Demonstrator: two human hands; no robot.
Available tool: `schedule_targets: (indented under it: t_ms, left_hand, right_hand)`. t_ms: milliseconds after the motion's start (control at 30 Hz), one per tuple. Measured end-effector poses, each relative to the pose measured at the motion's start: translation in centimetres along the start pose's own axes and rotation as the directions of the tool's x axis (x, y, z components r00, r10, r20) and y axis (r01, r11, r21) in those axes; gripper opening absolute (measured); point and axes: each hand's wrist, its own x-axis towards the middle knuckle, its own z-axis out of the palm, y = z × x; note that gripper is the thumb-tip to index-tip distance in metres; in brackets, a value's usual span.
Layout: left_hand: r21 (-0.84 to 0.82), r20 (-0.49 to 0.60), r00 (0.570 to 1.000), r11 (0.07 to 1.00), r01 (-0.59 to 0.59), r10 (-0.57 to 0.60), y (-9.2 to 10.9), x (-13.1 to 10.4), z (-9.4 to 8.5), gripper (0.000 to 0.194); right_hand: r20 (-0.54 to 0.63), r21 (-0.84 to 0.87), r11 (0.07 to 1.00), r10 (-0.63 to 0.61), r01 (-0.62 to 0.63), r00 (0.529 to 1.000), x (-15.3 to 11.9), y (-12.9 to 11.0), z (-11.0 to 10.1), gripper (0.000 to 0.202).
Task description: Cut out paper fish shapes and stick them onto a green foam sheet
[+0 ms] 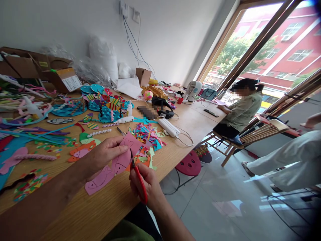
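Observation:
My left hand (107, 151) pinches a sheet of pink paper (120, 161) between thumb and fingers. Fish outlines are drawn on it in dark line, and a lower strip with another fish hangs toward the table. My right hand (147, 182) is wrapped round red-handled scissors (139, 183). Their dark blades point up and meet the right edge of the paper; I cannot tell how far apart they are. Orange and pink paper fish (81, 151) lie just left of my left hand. Behind the sheet spreads a heap of coloured paper scraps (146, 135).
Beyond the scraps lie a white power strip (169, 128), a black headset (164, 108) and glue bottles (125, 119). Blue decorated paper crafts (109, 113) and pipe cleaners (42, 134) crowd the left. A seated person (244, 107) works at the far end; another person's legs (288, 164) show right.

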Motion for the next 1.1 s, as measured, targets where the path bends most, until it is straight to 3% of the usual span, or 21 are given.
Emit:
schedule_targets:
  t_ms: [767, 967, 1100]
  left_hand:
    - [-0.011, 0.016, 0.999, 0.999, 0.041, -0.041, -0.03, -0.08, 0.16, 0.014]
    - [0.047, -0.038, 0.999, 0.999, -0.021, 0.023, -0.06, 0.28, -0.27, 0.017]
    - [-0.034, -0.041, 0.998, 0.998, 0.046, -0.048, -0.17, 0.43, -0.33, 0.016]
  right_hand:
    - [0.020, -0.070, 0.997, -0.030, 0.032, 0.999, -0.07, 0.65, -0.69, 0.035]
    - [0.031, -0.065, 0.998, 0.019, -0.017, 0.999, -0.06, 0.52, -0.57, 0.038]
    - [0.036, -0.003, 0.999, 0.037, -0.037, 0.999, -0.02, 0.12, -0.07, 0.047]
